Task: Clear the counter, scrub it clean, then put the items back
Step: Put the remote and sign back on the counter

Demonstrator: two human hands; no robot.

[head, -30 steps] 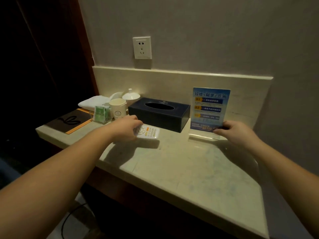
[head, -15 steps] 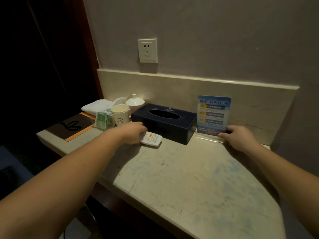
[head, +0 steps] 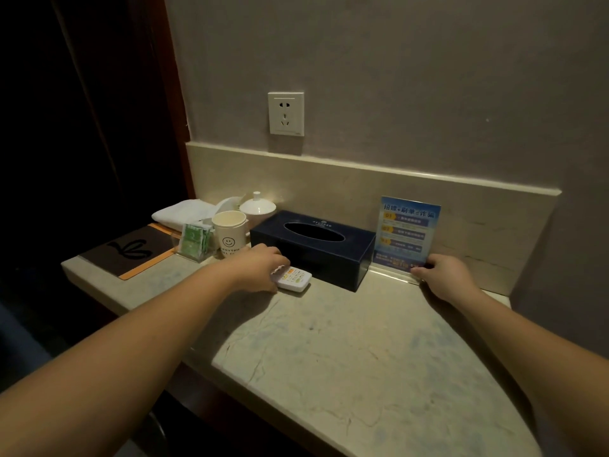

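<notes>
Left hand (head: 260,270): curled over white remote (head: 293,279) — apparently gripping it.
Right hand (head: 445,280): pinches blue sign (head: 407,235) at its base.
Counter (head: 346,351): marble — tissue box (head: 313,247) between.

Marble counter (head: 346,367), pale, veined, faint blue smears, front edge curving to the right. Along the back, left to right: dark folder (head: 131,250) with orange edge, folded towel (head: 184,211), clear holder of green packets (head: 194,242), smiley cup (head: 229,234), white lid (head: 257,206), dark tissue box (head: 313,249), sign (head: 407,234) in clear stand. White remote (head: 293,279) just before the box.
</notes>
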